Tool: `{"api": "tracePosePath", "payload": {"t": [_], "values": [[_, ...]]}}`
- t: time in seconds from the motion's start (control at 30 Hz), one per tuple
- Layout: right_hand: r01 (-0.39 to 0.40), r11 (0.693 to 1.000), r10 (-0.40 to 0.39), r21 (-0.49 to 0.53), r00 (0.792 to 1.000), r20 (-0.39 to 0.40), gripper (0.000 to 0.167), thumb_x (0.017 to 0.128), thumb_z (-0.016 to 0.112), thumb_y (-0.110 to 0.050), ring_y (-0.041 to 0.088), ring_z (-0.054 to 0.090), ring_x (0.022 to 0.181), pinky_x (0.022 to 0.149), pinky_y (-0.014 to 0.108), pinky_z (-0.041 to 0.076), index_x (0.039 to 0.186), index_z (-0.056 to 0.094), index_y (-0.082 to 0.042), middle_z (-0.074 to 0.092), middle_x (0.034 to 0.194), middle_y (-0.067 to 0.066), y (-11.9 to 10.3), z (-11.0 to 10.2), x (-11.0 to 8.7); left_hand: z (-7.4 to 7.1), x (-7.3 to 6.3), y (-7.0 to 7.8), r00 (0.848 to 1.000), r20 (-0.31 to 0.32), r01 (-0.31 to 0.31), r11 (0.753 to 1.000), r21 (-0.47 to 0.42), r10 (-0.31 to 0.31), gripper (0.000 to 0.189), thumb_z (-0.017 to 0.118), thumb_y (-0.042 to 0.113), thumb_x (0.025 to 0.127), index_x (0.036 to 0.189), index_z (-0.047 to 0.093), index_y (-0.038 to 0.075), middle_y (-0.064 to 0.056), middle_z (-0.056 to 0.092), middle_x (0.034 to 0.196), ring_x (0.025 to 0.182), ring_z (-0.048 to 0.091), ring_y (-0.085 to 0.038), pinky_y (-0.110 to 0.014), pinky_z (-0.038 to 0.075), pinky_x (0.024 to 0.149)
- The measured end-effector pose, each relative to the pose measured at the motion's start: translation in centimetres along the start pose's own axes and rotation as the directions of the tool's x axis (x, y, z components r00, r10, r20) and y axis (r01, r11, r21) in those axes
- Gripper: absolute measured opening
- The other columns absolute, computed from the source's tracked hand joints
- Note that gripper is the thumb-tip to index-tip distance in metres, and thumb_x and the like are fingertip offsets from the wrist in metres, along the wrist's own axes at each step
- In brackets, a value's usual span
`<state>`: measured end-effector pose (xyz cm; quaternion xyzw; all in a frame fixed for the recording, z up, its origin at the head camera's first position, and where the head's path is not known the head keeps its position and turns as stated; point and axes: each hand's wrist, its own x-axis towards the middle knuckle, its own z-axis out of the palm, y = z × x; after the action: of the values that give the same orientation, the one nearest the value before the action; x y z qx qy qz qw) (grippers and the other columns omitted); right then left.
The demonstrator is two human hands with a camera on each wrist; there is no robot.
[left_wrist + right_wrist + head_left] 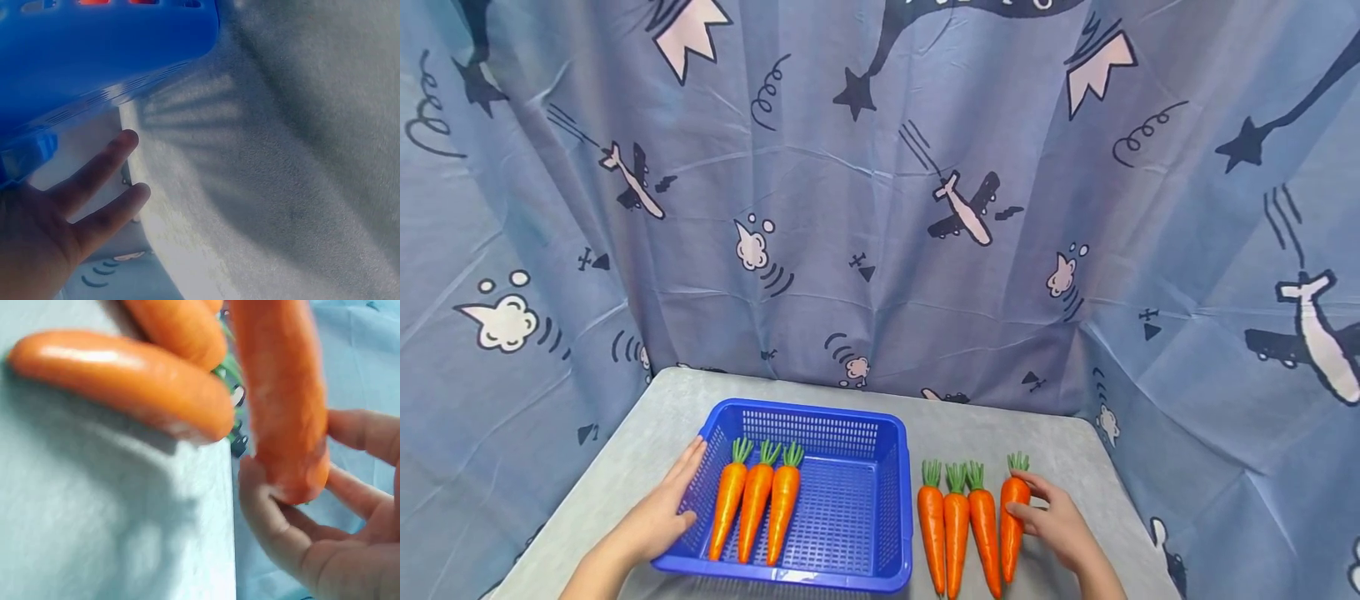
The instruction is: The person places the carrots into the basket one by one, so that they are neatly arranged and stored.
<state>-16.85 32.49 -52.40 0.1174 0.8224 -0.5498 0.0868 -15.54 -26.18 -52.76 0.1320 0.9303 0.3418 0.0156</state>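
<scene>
Head view: a blue rectangular plastic basket with perforated walls (907, 500) sits on the pale grey tabletop (1000, 433), with three glossy orange carrots with green tops (756, 508) side by side in its left half. Mesh floor spreads from them to the right wall. The left hand (651, 521) lies along the basket's left wall, fingers straight, thumb by the rim; its grip is relaxed, closed round nothing. Just right of the basket, three loose orange carrots (956, 521) lie in a row. Beside them, a fourth orange carrot (1011, 542) is pinched near its green top in the grip of the right hand (1060, 525). Tabletop stretches beyond this hand to the right edge, and past the carrots to the far edge, behind which a blue printed fabric curtain (865, 208) hangs.

Left wrist view: two fingers extend, spread apart, beside the basket, near the tabletop's edge.

Right wrist view: thumb and fingers bracket the fourth orange carrot's thick end, spread only to its width; the tabletop's edge runs close by.
</scene>
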Motion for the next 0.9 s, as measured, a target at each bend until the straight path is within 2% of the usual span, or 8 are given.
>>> {"api": "tracePosePath", "payload": {"t": [0.3, 0.5, 0.9], "values": [[0.050, 0.996, -0.052, 0.067, 0.998, 0.022, 0.065, 0.093, 0.070, -0.016, 0.029, 0.067, 0.106, 0.080, 0.046, 0.062, 0.151, 0.045, -0.007, 0.038, 0.151, 0.032, -2.3, 1.0, -0.6, 0.1, 0.1, -0.1, 1.000, 0.002, -0.003, 1.000, 0.013, 0.003, 0.094, 0.064, -0.005, 0.079, 0.161, 0.019, 0.003, -0.021, 0.010, 0.168, 0.148, 0.023, -0.052, -0.069, 0.027, 0.113], [0.108, 0.989, -0.113, 0.096, 0.992, 0.048, 0.064, 0.093, 0.071, -0.020, 0.028, 0.068, 0.107, 0.079, 0.044, 0.063, 0.151, 0.046, -0.009, 0.042, 0.150, 0.028, -4.0, 2.3, -0.5, 0.0, 0.0, -0.1, 1.000, -0.001, 0.004, 1.000, 0.006, -0.004, 0.095, 0.064, -0.006, 0.079, 0.161, 0.018, 0.004, -0.021, 0.009, 0.168, 0.148, 0.023, -0.052, -0.069, 0.026, 0.113], [0.180, 0.973, -0.195, 0.143, 0.976, 0.098, 0.061, 0.092, 0.072, -0.017, 0.025, 0.069, 0.100, 0.077, 0.038, 0.063, 0.148, 0.049, -0.010, 0.043, 0.149, 0.026, -6.5, 4.5, -0.4, 0.0, 0.0, 0.0, 1.000, 0.009, 0.004, 1.000, 0.004, -0.004, 0.095, 0.063, -0.006, 0.079, 0.161, 0.017, 0.004, -0.021, 0.008, 0.168, 0.148, 0.022, -0.053, -0.069, 0.026, 0.114]]}}
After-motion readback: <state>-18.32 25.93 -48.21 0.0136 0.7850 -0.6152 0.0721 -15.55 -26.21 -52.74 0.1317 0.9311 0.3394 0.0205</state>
